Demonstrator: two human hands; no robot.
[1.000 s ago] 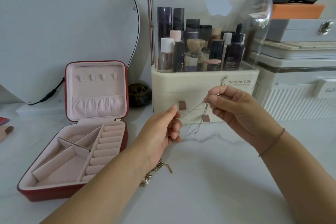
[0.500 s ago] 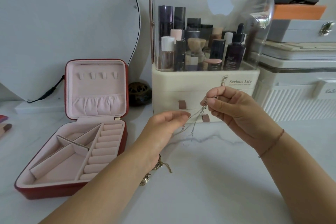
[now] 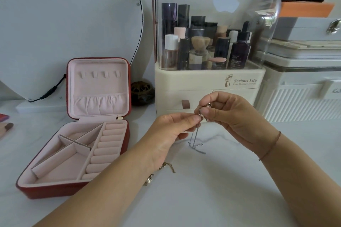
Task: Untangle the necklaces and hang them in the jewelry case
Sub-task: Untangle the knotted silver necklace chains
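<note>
A thin silver necklace [image 3: 196,139] hangs between my two hands above the white tabletop, its lower end touching the surface. My right hand [image 3: 230,116] pinches its upper end with the clasp. My left hand [image 3: 171,131] pinches the chain just below, fingertips nearly touching the right hand's. A gold necklace [image 3: 160,170] lies on the table, partly hidden under my left wrist. The red jewelry case [image 3: 73,188] stands open at the left, with pink lining, a row of hooks in its upright lid [image 3: 99,74] and nothing hanging on them.
A cream cosmetics organizer [image 3: 208,83] with a clear dome stands right behind my hands. White storage boxes [image 3: 304,83] are stacked at the right. A large mirror [image 3: 64,14] leans behind the case, a small dark round pot [image 3: 142,93] beside it. Brushes [image 3: 6,128] lie at the far left.
My left hand has moved up and right until its fingertips meet my right hand. The chain, earlier stretched between the hands, now hangs down in a loop.
</note>
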